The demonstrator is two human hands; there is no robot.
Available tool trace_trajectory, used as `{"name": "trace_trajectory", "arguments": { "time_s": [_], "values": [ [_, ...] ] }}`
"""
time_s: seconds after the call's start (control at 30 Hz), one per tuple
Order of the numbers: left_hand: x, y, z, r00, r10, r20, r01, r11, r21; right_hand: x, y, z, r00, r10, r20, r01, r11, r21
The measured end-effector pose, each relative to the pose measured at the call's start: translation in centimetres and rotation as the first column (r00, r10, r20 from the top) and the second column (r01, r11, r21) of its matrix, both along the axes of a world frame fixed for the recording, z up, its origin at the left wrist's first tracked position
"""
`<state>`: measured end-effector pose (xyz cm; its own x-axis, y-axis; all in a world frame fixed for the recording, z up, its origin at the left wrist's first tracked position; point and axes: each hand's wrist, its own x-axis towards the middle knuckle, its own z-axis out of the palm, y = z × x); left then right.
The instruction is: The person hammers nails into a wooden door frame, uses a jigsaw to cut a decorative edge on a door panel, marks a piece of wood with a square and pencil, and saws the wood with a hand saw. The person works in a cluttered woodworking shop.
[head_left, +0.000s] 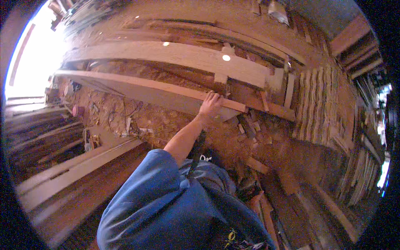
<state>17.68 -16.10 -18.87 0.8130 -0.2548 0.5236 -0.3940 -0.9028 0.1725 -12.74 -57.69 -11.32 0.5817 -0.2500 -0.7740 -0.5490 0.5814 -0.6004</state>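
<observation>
My left hand [211, 104] reaches forward and grips a long wooden beam [166, 86] close to its right end. The fingers curl over the beam's top edge, while the thumb is hidden. The beam runs away to the left toward the bright opening, its pale narrow top edge facing up and its side in shadow. Just beyond it lies a wide pale plank [187, 55], roughly parallel, with a notched part near its right end. Nowhere in the picture does my right hand show.
Rough boards [318, 104] with wavy edges are stacked at the right. Small wood offcuts [249, 127] lie on the dusty floor by the beam's end. More lumber [89, 166] fills the lower left, and further planks [300, 204] lie at the lower right.
</observation>
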Motion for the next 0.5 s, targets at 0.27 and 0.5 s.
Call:
{"name": "trace_trajectory", "arguments": {
  "time_s": [0.27,0.5],
  "values": [
    [0.7,-2.3,0.4,0.963,0.164,-0.213,-0.154,0.986,0.066,1.8,1.2,-0.5,0.99,0.144,-0.006,-0.144,0.989,-0.046],
    [-0.5,-2.3,3.8,0.93,0.142,-0.338,-0.123,0.989,0.078,3.5,1.9,-0.3,0.971,0.237,-0.009,-0.236,0.966,-0.106]
  ]
}}
